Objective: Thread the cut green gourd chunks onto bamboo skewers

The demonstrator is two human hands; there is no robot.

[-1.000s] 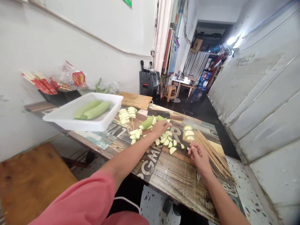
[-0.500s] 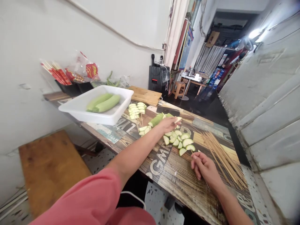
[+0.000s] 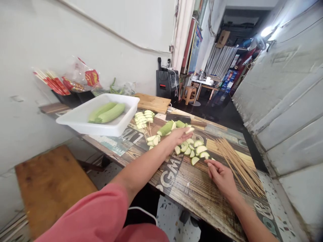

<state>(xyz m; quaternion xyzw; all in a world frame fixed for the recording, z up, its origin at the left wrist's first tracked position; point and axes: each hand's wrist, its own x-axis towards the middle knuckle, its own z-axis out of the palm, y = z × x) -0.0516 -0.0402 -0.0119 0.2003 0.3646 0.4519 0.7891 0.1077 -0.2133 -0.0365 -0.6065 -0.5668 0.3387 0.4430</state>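
Observation:
My left hand reaches over the cut vegetables, its fingers closed on a pale half-round zucchini slice. Loose half-moon zucchini slices with green rims lie in a pile just below that hand. At the pile's near right edge, my right hand pinches a thin wooden skewer, of which only a bit of the tip shows. Behind my left hand rest larger cut zucchini pieces. Several threaded skewers of zucchini slices lie to the left of these.
Bare bamboo skewers lie bunched on the right of the patterned table. A cleaver and a wooden board lie at the back. On the left, a white tray holds whole zucchini. A wooden stool stands below.
The camera view has shifted slightly. My right hand has turned a little and moved up slightly beside the slices; my left hand still holds its slice over the pile.

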